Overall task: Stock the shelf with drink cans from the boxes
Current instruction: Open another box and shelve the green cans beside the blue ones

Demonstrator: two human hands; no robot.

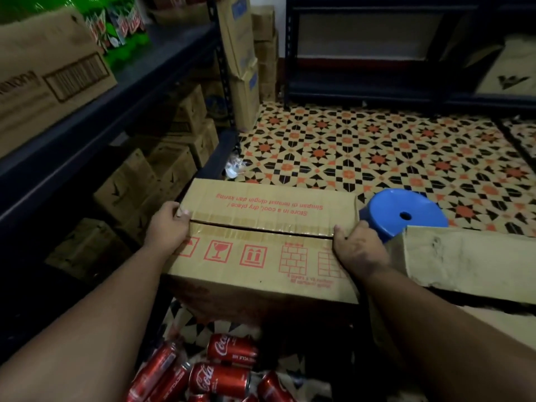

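Observation:
A closed cardboard box (261, 227) with red handling symbols is held up off the patterned floor in the middle of the view. My left hand (168, 224) grips its left top edge, thumb on the taped seam. My right hand (358, 250) grips its right top edge. Several red cola cans (220, 378) lie loose on their sides on the floor beneath the box, close to me. The dark metal shelf (95, 111) runs along the left side.
A blue plastic stool (403, 213) stands just right of the box. An open cardboard box flap (470, 256) juts in at the right. Stacked cartons (162, 169) fill the lower left shelf; green drink packs (121, 27) sit on top. Another dark rack (377, 53) stands at the back.

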